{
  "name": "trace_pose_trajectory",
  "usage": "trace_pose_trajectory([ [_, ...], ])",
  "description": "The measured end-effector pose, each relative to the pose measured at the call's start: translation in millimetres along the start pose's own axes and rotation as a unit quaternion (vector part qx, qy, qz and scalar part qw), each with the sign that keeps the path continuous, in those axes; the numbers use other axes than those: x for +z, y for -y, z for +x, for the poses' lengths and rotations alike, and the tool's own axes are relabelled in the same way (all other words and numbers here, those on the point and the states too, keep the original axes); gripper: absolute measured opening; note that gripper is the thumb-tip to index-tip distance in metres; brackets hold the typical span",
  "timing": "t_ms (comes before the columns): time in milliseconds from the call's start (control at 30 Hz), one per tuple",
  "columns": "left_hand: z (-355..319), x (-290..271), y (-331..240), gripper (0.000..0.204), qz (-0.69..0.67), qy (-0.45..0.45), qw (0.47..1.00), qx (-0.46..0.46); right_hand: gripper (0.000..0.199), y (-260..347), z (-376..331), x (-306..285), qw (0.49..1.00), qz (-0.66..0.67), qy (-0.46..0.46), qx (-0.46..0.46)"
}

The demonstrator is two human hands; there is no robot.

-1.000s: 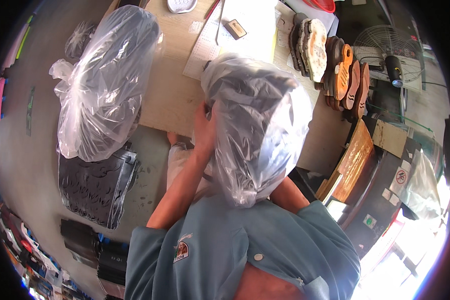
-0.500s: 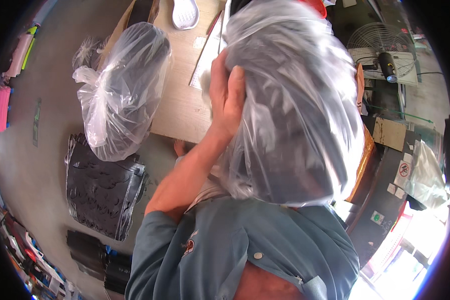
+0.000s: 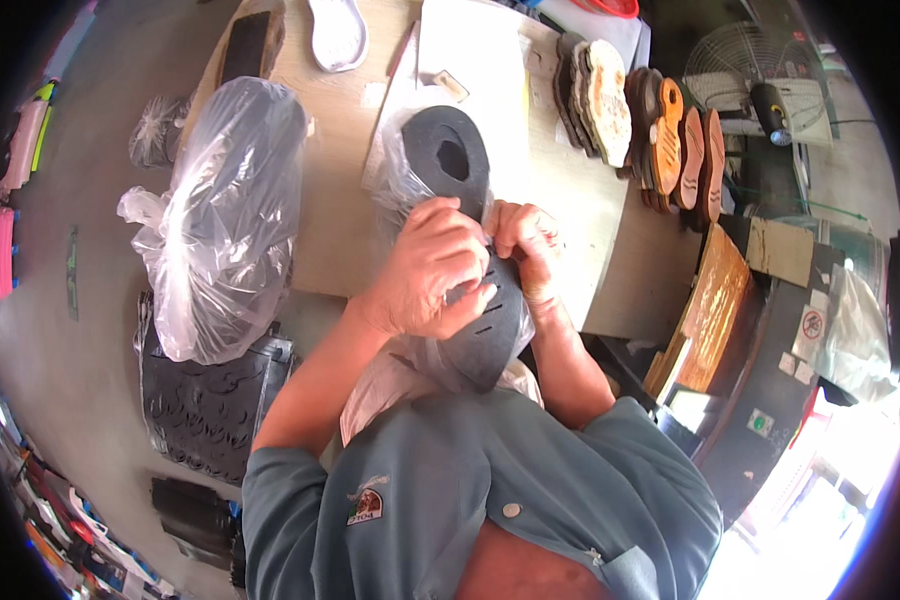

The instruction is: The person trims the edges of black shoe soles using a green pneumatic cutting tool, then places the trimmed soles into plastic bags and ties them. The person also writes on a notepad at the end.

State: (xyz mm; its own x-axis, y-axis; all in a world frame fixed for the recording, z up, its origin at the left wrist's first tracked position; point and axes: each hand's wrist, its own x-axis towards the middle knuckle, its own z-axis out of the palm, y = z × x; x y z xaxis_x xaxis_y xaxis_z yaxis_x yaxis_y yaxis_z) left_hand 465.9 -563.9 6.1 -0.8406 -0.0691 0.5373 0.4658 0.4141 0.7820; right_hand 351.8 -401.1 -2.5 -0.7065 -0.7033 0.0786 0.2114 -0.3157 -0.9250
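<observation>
A clear plastic bag lies in front of me, partly round a stack of dark grey shoe soles. The top sole has an oval hole at its far end and short slits toward its near end. My left hand is closed, its fingers bunched over the middle of the stack. Just to its right, my right hand pinches at the same spot. A bit of plastic seems to run between the fingertips, though the fingers mostly hide it. At the left stands a full, knotted plastic bag with dark contents.
Beneath the bags is a pale wooden table. Several stacked soles and orange-brown soles stand at its right, near a fan. A white sole lies at the far edge. Black sheets lie lower left.
The large filled bag I held up has come down and turned, now baring the soles' top face. My right hand has come into view beside the left. The table's right side shows.
</observation>
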Motion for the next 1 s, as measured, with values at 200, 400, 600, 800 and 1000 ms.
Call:
trace_pose_trajectory([
  [200, 2.3, 3.0, -7.9, 0.022, 0.021, -0.029, 0.999, -0.008, 0.032, 10.0, -17.6, 6.7, 0.998, -0.037, -0.039, 0.013],
  [400, -31.1, 20.0, -36.3, 0.092, 0.103, -0.172, 0.962, -0.187, 0.024, 22.0, -37.1, 17.8, 0.996, -0.054, -0.066, 0.025],
  [600, -62.0, 49.5, -50.4, 0.077, -0.069, -0.162, 0.943, -0.284, 0.088, 30.0, -80.5, 34.8, 0.902, -0.419, -0.023, 0.101],
  [800, -69.8, 54.5, -47.5, 0.069, -0.075, -0.137, 0.950, -0.272, 0.086, 28.6, -101.7, 53.0, 0.883, -0.459, -0.037, 0.096],
  [1000, -67.4, 45.2, -55.2, 0.070, -0.107, -0.139, 0.940, -0.291, 0.058, 36.4, -92.2, 27.4, 0.929, -0.333, -0.069, 0.148],
])
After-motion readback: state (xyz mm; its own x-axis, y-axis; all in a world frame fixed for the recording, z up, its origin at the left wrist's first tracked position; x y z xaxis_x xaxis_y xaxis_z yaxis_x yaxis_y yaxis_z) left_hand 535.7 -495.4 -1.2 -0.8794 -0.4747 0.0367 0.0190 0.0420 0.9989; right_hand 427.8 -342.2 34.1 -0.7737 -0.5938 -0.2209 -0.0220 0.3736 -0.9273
